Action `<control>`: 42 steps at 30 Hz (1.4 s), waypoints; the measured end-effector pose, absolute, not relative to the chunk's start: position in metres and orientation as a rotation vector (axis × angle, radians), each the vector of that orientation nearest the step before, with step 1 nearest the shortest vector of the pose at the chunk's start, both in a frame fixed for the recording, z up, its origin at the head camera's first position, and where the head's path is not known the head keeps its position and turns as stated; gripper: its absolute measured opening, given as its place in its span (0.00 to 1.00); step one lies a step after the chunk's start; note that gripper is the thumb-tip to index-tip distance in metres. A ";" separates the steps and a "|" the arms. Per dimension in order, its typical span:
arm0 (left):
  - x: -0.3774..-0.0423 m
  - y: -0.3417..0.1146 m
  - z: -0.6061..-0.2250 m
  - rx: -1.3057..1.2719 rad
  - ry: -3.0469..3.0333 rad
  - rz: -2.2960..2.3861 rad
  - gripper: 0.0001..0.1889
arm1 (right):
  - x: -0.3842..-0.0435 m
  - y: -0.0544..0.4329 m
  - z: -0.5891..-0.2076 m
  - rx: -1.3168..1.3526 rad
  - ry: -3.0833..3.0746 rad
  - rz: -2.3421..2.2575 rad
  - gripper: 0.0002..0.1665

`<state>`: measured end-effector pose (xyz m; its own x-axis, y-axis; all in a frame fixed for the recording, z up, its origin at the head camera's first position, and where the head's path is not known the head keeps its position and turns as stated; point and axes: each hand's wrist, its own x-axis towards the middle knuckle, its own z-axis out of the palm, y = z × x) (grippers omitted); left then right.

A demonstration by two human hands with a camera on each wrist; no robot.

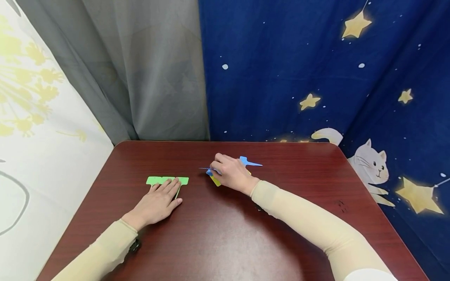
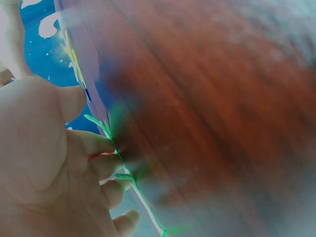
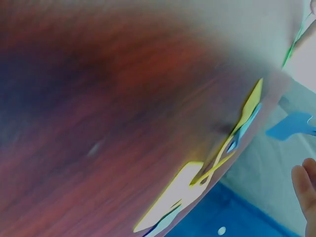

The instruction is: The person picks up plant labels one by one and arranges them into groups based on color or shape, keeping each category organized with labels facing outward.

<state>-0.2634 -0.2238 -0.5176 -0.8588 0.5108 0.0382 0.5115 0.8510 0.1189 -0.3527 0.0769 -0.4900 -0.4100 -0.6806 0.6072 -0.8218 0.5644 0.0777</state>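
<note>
My left hand (image 1: 158,203) lies palm down, its fingers stretched over a row of green T-shaped plant labels (image 1: 154,180) on the table. Their joined heads form one strip above the fingertips, and the stems are partly hidden by the hand. Toward the back middle, my right hand (image 1: 230,171) pinches a blue plant label (image 3: 291,126), which shows clear of the tabletop in the right wrist view. Below that hand lie yellow plant labels (image 3: 173,195), crossing one another, with another blue label (image 1: 250,161) sticking out to the right. The hand covers part of this group.
The dark red wooden table (image 1: 225,242) has rounded far corners. Behind it hang a grey curtain (image 1: 168,70) and a blue star-patterned curtain (image 1: 274,70). A white patterned curtain (image 1: 42,164) borders the left side. Small dark marks (image 1: 341,206) show at the table's right.
</note>
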 end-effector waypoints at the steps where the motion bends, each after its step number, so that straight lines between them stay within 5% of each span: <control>1: -0.264 -0.224 -0.518 -0.833 -3.015 -0.195 0.34 | -0.351 0.075 -0.490 1.203 -2.193 0.318 0.04; 22: -0.264 -0.224 -0.521 -0.826 -3.015 -0.183 0.35 | -0.330 0.043 -0.514 1.596 -2.478 0.236 0.06; 42: -0.269 -0.215 -0.517 -0.895 -2.970 -0.162 0.34 | -0.338 0.037 -0.516 1.517 -2.553 0.073 0.15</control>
